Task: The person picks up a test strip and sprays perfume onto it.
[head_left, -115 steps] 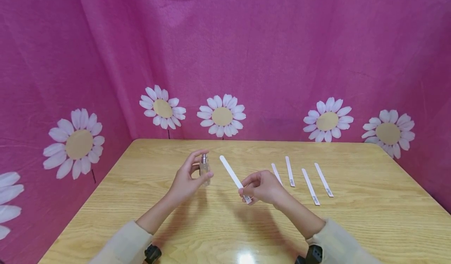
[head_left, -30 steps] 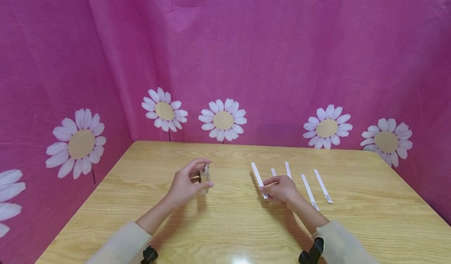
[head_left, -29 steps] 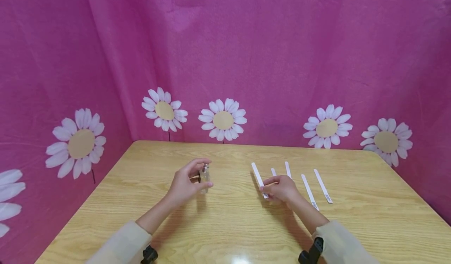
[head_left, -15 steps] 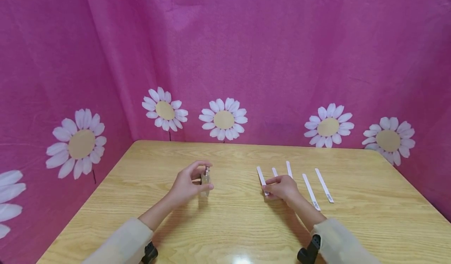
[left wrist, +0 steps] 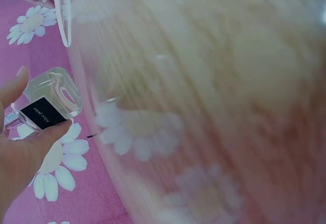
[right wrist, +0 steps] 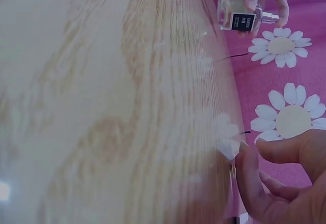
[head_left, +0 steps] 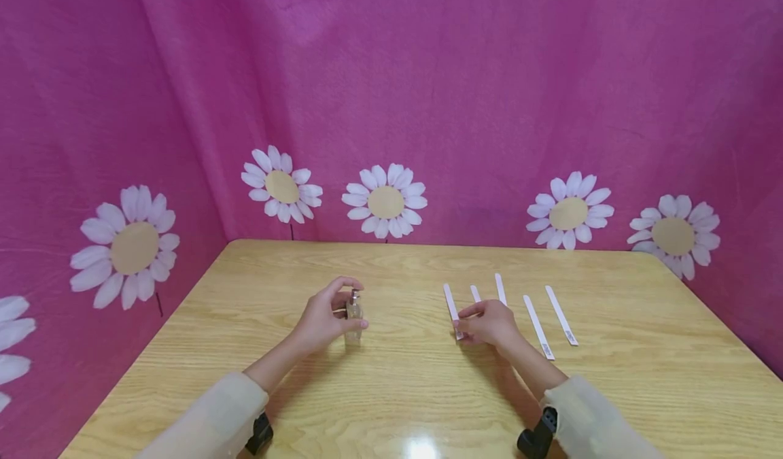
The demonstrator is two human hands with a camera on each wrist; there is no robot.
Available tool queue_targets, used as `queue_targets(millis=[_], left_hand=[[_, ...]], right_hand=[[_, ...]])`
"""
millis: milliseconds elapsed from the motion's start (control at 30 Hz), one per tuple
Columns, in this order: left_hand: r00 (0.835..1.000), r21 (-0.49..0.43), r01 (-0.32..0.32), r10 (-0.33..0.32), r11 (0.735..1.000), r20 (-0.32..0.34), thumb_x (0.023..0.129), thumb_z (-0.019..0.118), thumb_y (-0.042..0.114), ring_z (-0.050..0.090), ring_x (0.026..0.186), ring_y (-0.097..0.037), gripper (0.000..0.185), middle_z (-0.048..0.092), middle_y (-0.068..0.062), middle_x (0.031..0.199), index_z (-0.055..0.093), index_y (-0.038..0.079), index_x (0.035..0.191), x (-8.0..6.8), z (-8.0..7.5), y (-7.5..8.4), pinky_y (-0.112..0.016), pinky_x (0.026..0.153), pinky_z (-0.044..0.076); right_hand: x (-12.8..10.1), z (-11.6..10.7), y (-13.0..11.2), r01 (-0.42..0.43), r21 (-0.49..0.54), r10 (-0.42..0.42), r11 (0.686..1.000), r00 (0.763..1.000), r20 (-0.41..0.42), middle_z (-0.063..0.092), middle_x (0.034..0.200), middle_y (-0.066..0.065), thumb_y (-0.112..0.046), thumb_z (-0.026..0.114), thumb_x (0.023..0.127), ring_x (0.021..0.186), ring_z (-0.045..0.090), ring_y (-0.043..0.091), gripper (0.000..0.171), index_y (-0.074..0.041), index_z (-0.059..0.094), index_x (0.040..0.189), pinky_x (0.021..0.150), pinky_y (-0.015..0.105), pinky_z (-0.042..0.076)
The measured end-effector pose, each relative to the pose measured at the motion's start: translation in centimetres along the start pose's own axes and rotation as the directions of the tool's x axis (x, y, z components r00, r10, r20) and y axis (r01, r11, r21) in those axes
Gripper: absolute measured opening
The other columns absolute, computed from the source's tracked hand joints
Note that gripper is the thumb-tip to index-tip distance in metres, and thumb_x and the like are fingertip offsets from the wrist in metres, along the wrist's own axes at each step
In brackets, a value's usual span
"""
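In the head view my left hand [head_left: 322, 317] holds a small clear glass perfume bottle [head_left: 353, 321] upright at or just above the table, fingers near its silver spray top and thumb on its side. Its black label [left wrist: 43, 113] shows in the left wrist view. My right hand [head_left: 489, 323] pinches the lower end of a white perfume test strip [head_left: 450, 301]. The strip lies very low over the table; whether it rests fully on it I cannot tell. Right of it are more white strips, one partly behind the hand, another strip [head_left: 538, 326] nearer the wrist.
The wooden table [head_left: 391, 391] has a glossy, reflective top. A pink curtain [head_left: 428, 105] printed with daisies hangs behind and at the sides. Another test strip [head_left: 561, 315] lies furthest right. Black wrist cameras [head_left: 538, 435] sit at both sleeves.
Since the first frame, my right hand has carried the strip rightward, beside the other strips, and lowered it. My left hand has brought the bottle slightly lower, still gripped.
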State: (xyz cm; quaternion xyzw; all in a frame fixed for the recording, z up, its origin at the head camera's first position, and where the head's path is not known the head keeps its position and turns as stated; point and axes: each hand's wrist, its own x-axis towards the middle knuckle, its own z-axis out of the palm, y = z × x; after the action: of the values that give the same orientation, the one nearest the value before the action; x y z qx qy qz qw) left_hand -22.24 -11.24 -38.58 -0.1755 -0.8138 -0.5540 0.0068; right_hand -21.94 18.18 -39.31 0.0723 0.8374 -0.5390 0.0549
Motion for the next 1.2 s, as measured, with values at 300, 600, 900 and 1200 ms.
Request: queue_targets(millis=[300, 600, 900, 1200], left_hand=[[1.000, 0.027, -0.016, 0.016, 1.000, -0.003, 0.072, 0.079, -0.007, 0.061, 0.089, -0.019, 0.053, 0.066, -0.026, 0.103, 0.053, 0.004, 0.117, 0.0, -0.1, -0.4, -0.032, 0.083, 0.059], [1.000, 0.044, 0.006, -0.005, 0.999, -0.014, 0.072, 0.079, -0.006, 0.062, 0.095, -0.021, 0.053, 0.067, -0.025, 0.110, 0.053, 0.006, 0.116, 0.0, -0.1, -0.4, -0.036, 0.086, 0.058], [0.998, 0.050, 0.050, -0.048, 0.998, -0.035, 0.070, 0.079, -0.010, 0.062, 0.110, -0.032, 0.062, 0.063, -0.025, 0.120, 0.050, 0.005, 0.122, 0.5, -0.1, -0.8, -0.042, 0.095, 0.056], [0.997, 0.131, 0.082, -0.081, 0.988, -0.012, 0.065, 0.083, -0.008, 0.062, 0.106, -0.028, 0.073, 0.061, -0.018, 0.115, 0.048, 0.008, 0.128, 0.6, -0.7, -1.1, -0.043, 0.097, 0.054]], right_hand=[[-0.5, -0.2, 0.1, 0.042, -0.091, -0.044, 0.995, 0.999, -0.017, 0.072, 0.070, 0.013, -0.004, 0.073, 0.080, 0.055, 0.069, 0.016, 0.023, 0.011, 0.067, 0.095, 0.055, 0.028, 0.060], [-0.8, -0.7, 0.1, 0.047, -0.124, -0.049, 0.991, 0.999, -0.013, 0.072, 0.069, 0.013, -0.006, 0.074, 0.080, 0.053, 0.066, 0.013, 0.021, 0.010, 0.068, 0.093, 0.053, 0.028, 0.059], [-1.3, -1.1, -0.1, 0.050, -0.097, -0.050, 0.994, 0.999, -0.001, 0.073, 0.076, 0.018, -0.006, 0.072, 0.081, 0.057, 0.068, 0.014, 0.024, 0.011, 0.067, 0.098, 0.057, 0.030, 0.061], [-2.5, -2.4, -0.3, 0.118, -0.178, -0.117, 0.977, 0.993, 0.014, 0.073, 0.078, 0.014, -0.011, 0.073, 0.081, 0.058, 0.066, 0.013, 0.028, 0.007, 0.067, 0.101, 0.057, 0.029, 0.058]])
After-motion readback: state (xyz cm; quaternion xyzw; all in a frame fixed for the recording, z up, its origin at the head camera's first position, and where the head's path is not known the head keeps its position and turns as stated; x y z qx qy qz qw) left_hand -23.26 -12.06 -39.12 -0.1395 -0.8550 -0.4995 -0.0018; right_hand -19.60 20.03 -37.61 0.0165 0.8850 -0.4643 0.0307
